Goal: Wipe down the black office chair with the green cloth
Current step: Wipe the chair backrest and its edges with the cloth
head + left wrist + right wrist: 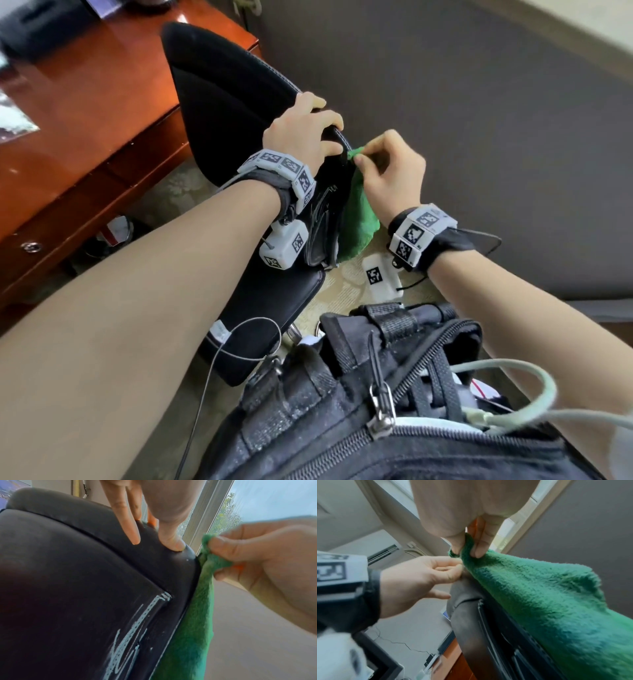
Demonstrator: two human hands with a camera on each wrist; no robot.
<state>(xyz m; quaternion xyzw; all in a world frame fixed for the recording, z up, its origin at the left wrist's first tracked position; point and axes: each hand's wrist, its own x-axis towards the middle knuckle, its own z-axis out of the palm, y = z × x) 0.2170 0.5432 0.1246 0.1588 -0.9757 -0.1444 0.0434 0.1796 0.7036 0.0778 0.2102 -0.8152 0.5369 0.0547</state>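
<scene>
The black office chair (219,113) stands in front of me, its backrest edge-on in the head view. My left hand (329,137) grips the top edge of the backrest, fingers curled over it and thumb (173,543) pressing the leather. The green cloth (359,212) hangs down along the right side of the backrest. My right hand (359,156) pinches the cloth's top corner between thumb and fingers (479,547), just right of the left hand. White scribble marks (130,635) show on the chair's surface (77,574) beside the cloth (193,628).
A glossy wooden desk (85,120) runs along the left, close to the chair. A grey wall (479,137) stands right of the cloth, with a window (257,500) above. A black pack (376,411) with cables hangs at my front. Patterned carpet (342,291) lies below.
</scene>
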